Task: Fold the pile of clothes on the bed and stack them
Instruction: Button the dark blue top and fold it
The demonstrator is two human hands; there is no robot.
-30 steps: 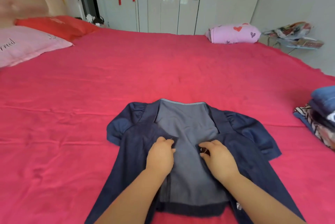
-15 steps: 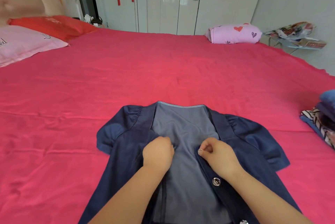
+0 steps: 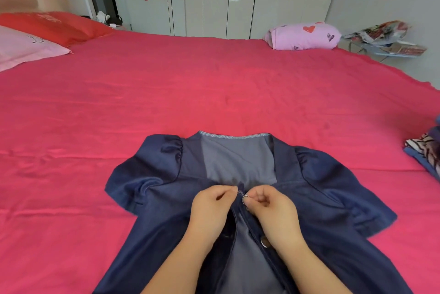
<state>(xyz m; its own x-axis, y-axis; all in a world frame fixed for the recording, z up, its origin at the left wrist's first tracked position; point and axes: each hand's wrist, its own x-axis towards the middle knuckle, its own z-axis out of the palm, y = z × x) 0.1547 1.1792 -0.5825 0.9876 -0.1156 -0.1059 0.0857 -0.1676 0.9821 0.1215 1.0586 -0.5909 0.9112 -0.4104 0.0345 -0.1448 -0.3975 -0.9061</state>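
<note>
A dark blue blouse [image 3: 316, 189] lies face up on the red bed [image 3: 166, 103], near its front edge. The left hand [image 3: 212, 208] pinches the left front edge; the right hand [image 3: 271, 208] pinches the right edge at the top button [image 3: 245, 196]. Folded clothes [image 3: 426, 151] sit at the right.

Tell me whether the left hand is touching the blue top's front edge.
Touching. The head view shows the left hand pinching the front edge of the blue top at the neckline, opposite the right hand.
</note>
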